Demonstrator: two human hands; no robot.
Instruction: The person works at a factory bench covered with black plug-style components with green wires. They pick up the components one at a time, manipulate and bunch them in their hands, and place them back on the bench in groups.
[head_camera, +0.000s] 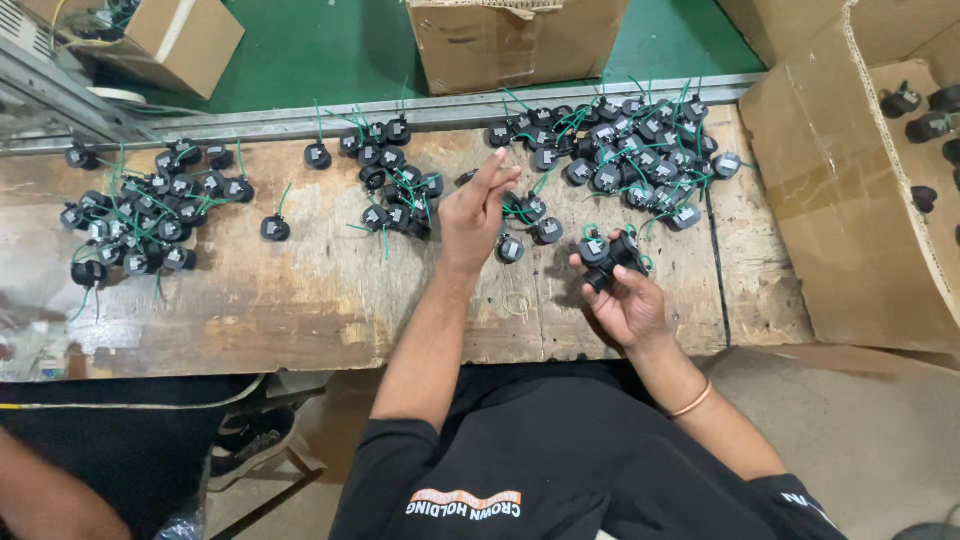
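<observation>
Black plug-like parts with green wire tails sit in my right hand, a small cluster of them, my grip curled round them just above the near edge of the wooden surface. My left hand hovers over the middle of the surface with its fingers drawn narrow and pointing away from me; whether anything is pinched between the fingertips I cannot tell from this head view. Just beside that hand lie a few loose parts, and further left a middle cluster of the same black pieces. To the far left a spread-out heap with tangled green wires lies well apart from my hands, one single part lying alone between it and the middle cluster. To the right, near the back rail, is the thickest pile. A large open cardboard box stands at the right end, with several black parts already inside. Two more cardboard boxes sit on the green floor beyond the surface. Judging by how things lie, only a handful has reached the box and most of the parts remain out on the surface, so the work looks early to midway.
</observation>
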